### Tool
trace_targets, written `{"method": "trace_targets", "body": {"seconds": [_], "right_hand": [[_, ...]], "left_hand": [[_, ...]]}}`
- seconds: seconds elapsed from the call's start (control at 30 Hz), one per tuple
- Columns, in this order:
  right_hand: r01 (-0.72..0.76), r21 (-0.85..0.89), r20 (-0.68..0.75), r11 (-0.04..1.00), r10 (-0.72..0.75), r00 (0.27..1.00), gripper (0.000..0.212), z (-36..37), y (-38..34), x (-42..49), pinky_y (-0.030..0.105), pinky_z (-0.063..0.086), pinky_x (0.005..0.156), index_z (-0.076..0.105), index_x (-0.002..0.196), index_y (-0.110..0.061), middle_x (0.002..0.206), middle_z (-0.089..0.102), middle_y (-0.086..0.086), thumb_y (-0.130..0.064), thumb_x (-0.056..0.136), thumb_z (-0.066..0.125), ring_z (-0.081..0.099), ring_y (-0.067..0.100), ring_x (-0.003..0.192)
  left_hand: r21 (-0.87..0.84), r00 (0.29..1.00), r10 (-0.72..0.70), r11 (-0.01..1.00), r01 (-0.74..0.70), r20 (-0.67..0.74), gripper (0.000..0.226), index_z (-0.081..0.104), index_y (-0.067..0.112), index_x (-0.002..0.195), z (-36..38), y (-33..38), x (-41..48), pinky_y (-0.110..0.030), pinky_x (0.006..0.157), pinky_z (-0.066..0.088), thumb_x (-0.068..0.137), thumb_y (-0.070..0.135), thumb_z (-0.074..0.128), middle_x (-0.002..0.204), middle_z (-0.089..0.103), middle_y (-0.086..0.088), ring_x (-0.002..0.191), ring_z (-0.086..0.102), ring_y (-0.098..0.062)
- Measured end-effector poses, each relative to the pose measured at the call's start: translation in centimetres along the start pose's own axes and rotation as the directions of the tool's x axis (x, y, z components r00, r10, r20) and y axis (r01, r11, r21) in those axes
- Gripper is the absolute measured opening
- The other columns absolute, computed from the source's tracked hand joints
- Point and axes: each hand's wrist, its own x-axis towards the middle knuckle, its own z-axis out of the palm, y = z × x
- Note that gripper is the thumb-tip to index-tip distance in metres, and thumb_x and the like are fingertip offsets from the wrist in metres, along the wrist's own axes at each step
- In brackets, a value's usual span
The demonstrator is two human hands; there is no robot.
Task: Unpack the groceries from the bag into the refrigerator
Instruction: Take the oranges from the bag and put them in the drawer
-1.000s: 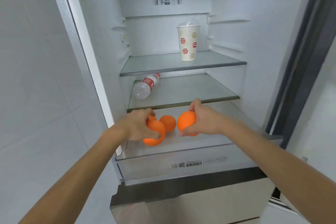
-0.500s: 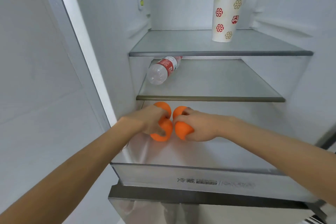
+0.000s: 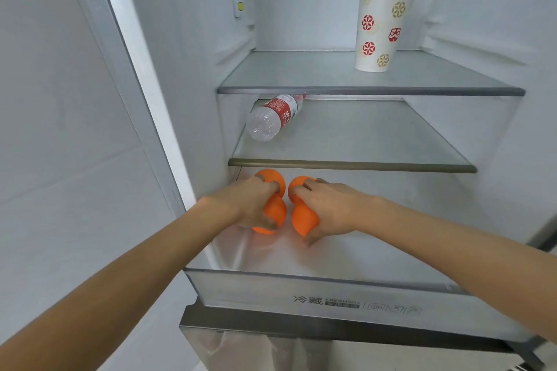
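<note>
Head cam, near to far: both arms have pushed deeper into the fridge (image 3: 180,69) vs a sec ago. Left hand (image 3: 241,206) fingers grasping two oranges (image 3: 272,211); right hand (image 3: 327,209) clenched round two more (image 3: 303,220), all low over the bottom shelf (image 3: 361,250), prob. about to be set down. Behind: bottle (image 3: 272,116) lying on mid shelf, cup (image 3: 381,25) upright on top shelf. Bag not in view.

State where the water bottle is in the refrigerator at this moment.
In the head view, the water bottle lies on its side at the left of the middle glass shelf, below the shelf bearing the paper cup and above the oranges.
</note>
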Motion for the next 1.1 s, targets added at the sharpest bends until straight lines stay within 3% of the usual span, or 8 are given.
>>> {"method": "trace_targets", "body": {"seconds": [0.37,0.47,0.67,0.87,0.97,1.1], "right_hand": [[-0.203,0.100,0.019,0.974,0.202,0.979,0.052,-2.6,-2.6,-4.3,0.038,0.046,0.088,0.047,0.133,-0.016,0.118,0.052,0.009,-0.039,0.089,0.060,0.054,0.029,0.109],[-0.241,0.151,-0.032,0.959,0.248,0.968,0.041,-3.7,-3.8,-6.1,0.040,0.046,0.091,0.056,0.124,-0.010,0.117,0.060,0.011,-0.034,0.091,0.060,0.057,0.030,0.110],[-0.248,0.294,-0.150,0.923,0.301,0.942,0.040,-5.9,-6.8,-10.7,0.031,0.047,0.094,0.058,0.130,-0.013,0.125,0.065,0.004,-0.029,0.093,0.061,0.060,0.020,0.111],[-0.189,0.452,-0.256,0.872,0.330,0.909,0.034,-6.3,-10.6,-16.2,0.025,0.046,0.091,0.064,0.122,-0.016,0.120,0.067,0.001,-0.027,0.090,0.066,0.062,0.014,0.104],[-0.144,0.575,-0.298,0.805,0.371,0.879,0.029,-5.9,-12.9,-19.5,0.023,0.047,0.090,0.068,0.116,-0.017,0.112,0.069,-0.001,-0.024,0.088,0.067,0.064,0.011,0.099],[-0.147,0.627,-0.249,0.765,0.375,0.893,0.023,-4.1,-16.5,-23.3,0.019,0.048,0.085,0.071,0.110,-0.020,0.098,0.070,-0.008,-0.024,0.087,0.069,0.066,0.007,0.092]], "left_hand": [[-0.015,0.995,0.070,0.997,-0.071,-0.076,0.060,0.043,0.030,0.135,-1.6,0.0,-3.8,-0.040,0.091,0.048,0.080,0.046,0.064,0.118,0.049,-0.003,0.109,0.053,-0.027],[-0.030,0.990,0.090,0.995,-0.093,-0.105,0.056,0.045,0.028,0.136,-2.6,0.3,-5.9,-0.038,0.093,0.047,0.084,0.042,0.063,0.117,0.050,-0.003,0.111,0.052,-0.026],[-0.013,0.976,0.075,0.997,-0.079,-0.204,0.041,0.056,0.028,0.124,-3.7,1.6,-11.7,-0.043,0.087,0.052,0.085,0.041,0.061,0.106,0.066,-0.002,0.102,0.059,-0.026],[-0.101,0.941,-0.025,0.995,-0.010,-0.338,0.024,0.066,0.028,0.107,-2.9,3.1,-20.1,-0.037,0.086,0.053,0.087,0.036,0.055,0.100,0.067,0.006,0.095,0.061,-0.021],[-0.190,0.922,-0.107,0.981,0.037,-0.373,0.023,0.066,0.029,0.109,-2.0,3.7,-24.7,-0.033,0.086,0.050,0.088,0.032,0.059,0.100,0.066,0.006,0.094,0.060,-0.019],[-0.210,0.956,-0.165,0.971,0.115,-0.241,0.025,0.065,0.029,0.112,0.4,4.5,-29.6,-0.034,0.089,0.050,0.089,0.035,0.060,0.104,0.070,0.007,0.097,0.059,-0.017]]}}
